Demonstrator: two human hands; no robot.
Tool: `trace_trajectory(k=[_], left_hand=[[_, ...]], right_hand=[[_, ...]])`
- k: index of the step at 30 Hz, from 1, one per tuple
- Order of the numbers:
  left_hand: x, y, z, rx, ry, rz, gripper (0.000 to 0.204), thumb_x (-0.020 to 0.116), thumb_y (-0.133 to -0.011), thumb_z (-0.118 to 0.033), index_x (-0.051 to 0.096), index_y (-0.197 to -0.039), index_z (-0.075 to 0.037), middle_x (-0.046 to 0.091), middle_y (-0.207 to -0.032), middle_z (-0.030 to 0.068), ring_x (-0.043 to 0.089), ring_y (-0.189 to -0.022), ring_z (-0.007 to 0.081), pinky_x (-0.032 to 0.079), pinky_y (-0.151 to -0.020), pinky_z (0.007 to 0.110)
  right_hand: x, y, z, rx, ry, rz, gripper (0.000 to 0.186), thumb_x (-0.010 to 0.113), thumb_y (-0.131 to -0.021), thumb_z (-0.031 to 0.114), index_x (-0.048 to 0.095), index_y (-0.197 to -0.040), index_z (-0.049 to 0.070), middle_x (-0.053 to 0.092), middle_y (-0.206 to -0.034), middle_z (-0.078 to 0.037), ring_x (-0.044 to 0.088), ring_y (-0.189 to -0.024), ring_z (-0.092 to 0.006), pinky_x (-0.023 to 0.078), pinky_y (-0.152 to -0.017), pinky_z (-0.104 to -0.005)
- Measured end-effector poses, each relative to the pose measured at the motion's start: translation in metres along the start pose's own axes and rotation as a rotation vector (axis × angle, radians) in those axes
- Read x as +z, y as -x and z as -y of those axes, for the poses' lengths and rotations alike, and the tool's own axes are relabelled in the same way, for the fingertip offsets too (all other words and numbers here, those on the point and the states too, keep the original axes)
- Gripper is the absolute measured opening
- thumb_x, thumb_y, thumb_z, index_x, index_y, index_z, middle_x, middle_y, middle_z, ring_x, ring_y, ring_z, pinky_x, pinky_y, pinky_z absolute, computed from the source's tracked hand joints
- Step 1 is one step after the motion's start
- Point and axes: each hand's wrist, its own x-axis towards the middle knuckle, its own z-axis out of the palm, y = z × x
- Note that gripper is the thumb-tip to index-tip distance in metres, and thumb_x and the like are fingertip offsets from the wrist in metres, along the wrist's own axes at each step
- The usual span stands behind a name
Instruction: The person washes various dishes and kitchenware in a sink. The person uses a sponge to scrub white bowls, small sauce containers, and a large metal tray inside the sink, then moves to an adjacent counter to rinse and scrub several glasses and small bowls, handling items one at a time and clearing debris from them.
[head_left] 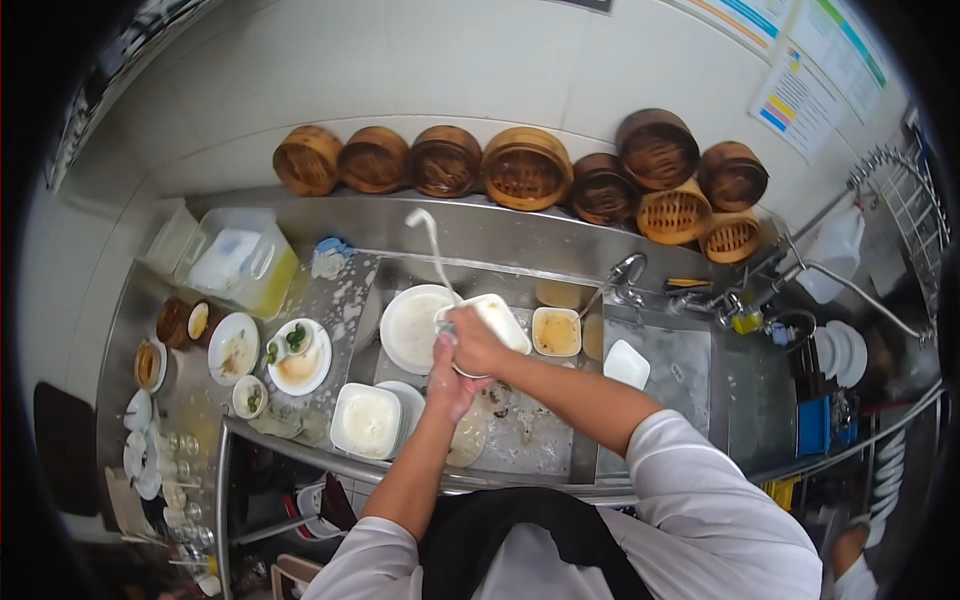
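My right hand is closed on the near left edge of a tilted white square bowl. My left hand is pressed up against it from below, fingers closed; what they hold is hidden. From beside the hands a long white utensil with a hooked end, like a ladle handle, sticks up and away; its lower end is partly covered. Under and left of them lies a large round white bowl. Nearer to me in the sink stands a square white dish with whitish liquid.
A square bowl of yellowish liquid sits right of my hands, and a white dish farther right. Bamboo steamers line the back ledge. Soiled plates and a plastic tub stand left; a faucet rises behind.
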Motion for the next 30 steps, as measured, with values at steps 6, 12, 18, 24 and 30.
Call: trace_trajectory(k=[6,12,18,24,30], left_hand=[[-0.012,0.013,-0.015,-0.028,-0.234,-0.115,0.058,0.047,-0.111,-0.041,0.020,-0.158,-0.020,0.048,-0.151,0.0188,0.065,-0.121,0.0415,0.063,-0.083,0.062],[-0.004,0.001,-0.026,-0.155,-0.225,-0.031,0.060,0.048,-0.110,-0.023,0.015,-0.160,-0.021,0.045,-0.152,0.0204,0.062,-0.124,0.0455,0.061,-0.089,0.064],[-0.039,0.004,-0.087,-0.361,-0.396,0.174,0.088,0.045,-0.080,0.008,0.018,-0.159,-0.019,0.048,-0.147,0.0218,0.061,-0.125,0.0486,0.060,-0.092,0.064],[-0.034,0.008,-0.125,-0.210,-0.415,0.125,0.091,0.045,-0.074,0.008,0.023,-0.159,-0.019,0.050,-0.146,0.0211,0.063,-0.121,0.0486,0.062,-0.084,0.064],[-0.054,0.011,-0.148,-0.143,-0.499,0.027,0.087,0.045,-0.074,0.004,0.027,-0.156,-0.018,0.053,-0.141,0.0201,0.064,-0.117,0.0453,0.064,-0.078,0.062]], right_hand=[[-0.101,0.019,0.014,-0.173,0.640,0.844,0.066,0.056,-0.098,0.019,0.037,-0.158,0.004,0.023,-0.169,-0.026,0.025,-0.156,-0.0411,0.022,-0.128,-0.0481],[-0.012,0.004,-0.010,-0.075,0.328,0.347,0.062,0.055,-0.101,0.022,0.037,-0.159,0.005,0.028,-0.168,-0.023,0.026,-0.155,-0.0422,0.021,-0.128,-0.0503],[-0.040,-0.053,0.055,-0.074,0.504,0.475,0.057,0.063,-0.098,0.035,0.051,-0.152,0.020,0.055,-0.147,-0.016,0.051,-0.137,-0.0410,0.043,-0.112,-0.0493],[-0.003,-0.054,0.057,0.361,0.827,0.360,0.061,0.049,-0.099,0.020,0.039,-0.157,0.001,0.046,-0.154,-0.027,0.050,-0.138,-0.0462,0.047,-0.109,-0.0499],[0.042,-0.037,0.106,0.599,0.542,0.652,0.076,0.054,-0.096,0.026,0.027,-0.158,-0.010,0.021,-0.166,-0.034,0.017,-0.157,-0.0481,0.021,-0.127,-0.0493]])
